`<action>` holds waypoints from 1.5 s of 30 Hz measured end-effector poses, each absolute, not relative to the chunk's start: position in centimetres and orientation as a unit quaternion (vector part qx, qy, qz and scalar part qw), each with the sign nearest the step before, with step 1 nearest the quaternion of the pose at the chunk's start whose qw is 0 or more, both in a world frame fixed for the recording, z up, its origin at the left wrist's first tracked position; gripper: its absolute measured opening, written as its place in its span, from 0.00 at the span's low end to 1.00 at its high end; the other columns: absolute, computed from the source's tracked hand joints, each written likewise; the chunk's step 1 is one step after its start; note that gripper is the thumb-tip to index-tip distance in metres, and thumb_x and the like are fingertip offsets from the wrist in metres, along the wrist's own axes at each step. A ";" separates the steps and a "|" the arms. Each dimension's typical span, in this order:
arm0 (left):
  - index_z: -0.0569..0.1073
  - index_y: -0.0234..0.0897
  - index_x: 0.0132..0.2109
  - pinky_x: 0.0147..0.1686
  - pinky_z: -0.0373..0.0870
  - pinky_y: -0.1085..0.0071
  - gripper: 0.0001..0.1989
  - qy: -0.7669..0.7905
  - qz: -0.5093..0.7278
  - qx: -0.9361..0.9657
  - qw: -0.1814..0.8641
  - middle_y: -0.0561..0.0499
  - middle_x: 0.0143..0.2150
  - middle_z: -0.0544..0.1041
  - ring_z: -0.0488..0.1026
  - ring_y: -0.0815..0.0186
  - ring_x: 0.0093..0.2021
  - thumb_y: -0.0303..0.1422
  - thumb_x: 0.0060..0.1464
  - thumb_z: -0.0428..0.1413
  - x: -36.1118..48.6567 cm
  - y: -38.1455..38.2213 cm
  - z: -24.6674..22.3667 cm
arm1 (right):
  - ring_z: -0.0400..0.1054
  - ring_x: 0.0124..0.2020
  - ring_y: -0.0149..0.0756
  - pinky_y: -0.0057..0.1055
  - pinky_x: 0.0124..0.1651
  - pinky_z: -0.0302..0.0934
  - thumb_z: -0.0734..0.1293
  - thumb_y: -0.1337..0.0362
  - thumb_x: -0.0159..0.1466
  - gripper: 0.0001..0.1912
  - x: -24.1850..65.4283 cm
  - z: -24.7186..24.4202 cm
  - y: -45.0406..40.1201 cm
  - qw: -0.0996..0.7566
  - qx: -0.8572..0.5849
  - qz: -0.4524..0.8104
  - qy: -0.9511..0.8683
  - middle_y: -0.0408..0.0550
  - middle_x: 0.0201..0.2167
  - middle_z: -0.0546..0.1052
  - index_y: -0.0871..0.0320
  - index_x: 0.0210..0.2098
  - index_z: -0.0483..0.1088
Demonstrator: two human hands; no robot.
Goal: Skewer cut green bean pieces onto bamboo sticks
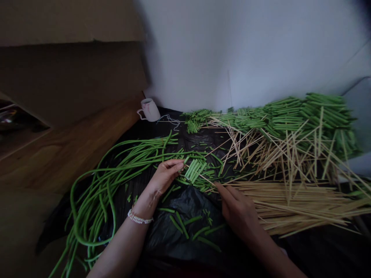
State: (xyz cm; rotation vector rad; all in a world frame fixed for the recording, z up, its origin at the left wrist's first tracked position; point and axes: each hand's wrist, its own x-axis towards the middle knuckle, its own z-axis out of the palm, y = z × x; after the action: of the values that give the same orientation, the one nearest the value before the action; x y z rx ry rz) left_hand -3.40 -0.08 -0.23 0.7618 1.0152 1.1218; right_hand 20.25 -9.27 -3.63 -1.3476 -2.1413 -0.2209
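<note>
Black plastic sheeting point(176, 239) lies against a pale wall point(246, 50); left hand point(168, 173) pinches a short green bean piece point(186, 159), right hand point(236, 204) a thin wooden skewer point(207, 179).

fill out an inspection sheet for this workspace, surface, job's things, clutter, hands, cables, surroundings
surface: black plastic sheet, wrinkled
job's things: long green beans at left; filled skewers heaped upper right; pile of bare skewers below them
clutter: loose cut pieces scattered; mug at the back
hands: left at one end of a part-filled skewer, right at the other
cables: thin pale strand beside the mug, type unclear
surroundings: pale wall behind, wooden surface at left
</note>
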 end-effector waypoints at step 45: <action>0.75 0.33 0.28 0.28 0.63 0.75 0.12 0.435 0.410 0.491 0.633 0.52 0.23 0.75 0.67 0.73 0.24 0.38 0.46 0.64 -3.2 -0.4 -0.2 | 0.69 0.27 0.31 0.26 0.30 0.61 0.55 0.76 0.63 0.20 19.8 -2.8 -9.2 0.312 -0.519 -0.099 -0.790 0.48 0.31 0.76 0.61 0.50 0.70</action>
State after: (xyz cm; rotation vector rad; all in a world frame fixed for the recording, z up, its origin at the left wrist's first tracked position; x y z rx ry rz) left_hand -3.24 -0.44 -0.22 1.1239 0.9956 0.9379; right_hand 19.83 -9.19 -2.76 -1.3683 -2.0834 -0.2600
